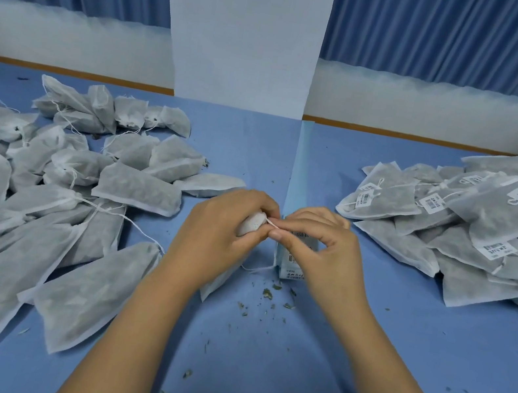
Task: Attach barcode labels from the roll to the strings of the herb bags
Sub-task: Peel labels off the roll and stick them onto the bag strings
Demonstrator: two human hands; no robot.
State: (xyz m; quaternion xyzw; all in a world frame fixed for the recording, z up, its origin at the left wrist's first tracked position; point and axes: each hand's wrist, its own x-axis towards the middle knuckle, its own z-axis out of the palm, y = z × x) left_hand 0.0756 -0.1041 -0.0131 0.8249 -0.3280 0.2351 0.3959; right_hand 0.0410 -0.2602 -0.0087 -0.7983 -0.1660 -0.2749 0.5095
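Note:
In the head view my left hand [228,225] grips the gathered neck of a white herb bag [251,224]; the rest of the bag lies under my wrist on the blue table [258,352]. My right hand [319,241] pinches the bag's thin white string [272,223] between thumb and forefinger, close against my left fingers. Under my right hand stands the barcode label roll [292,264], and its blue backing strip [297,168] runs away toward the wall.
Several unlabelled herb bags [42,199] are heaped on the left of the table. On the right a pile of labelled bags [473,230] carries barcode stickers. Dry herb crumbs [267,298] are scattered in front of my hands. A white pillar [244,37] rises behind.

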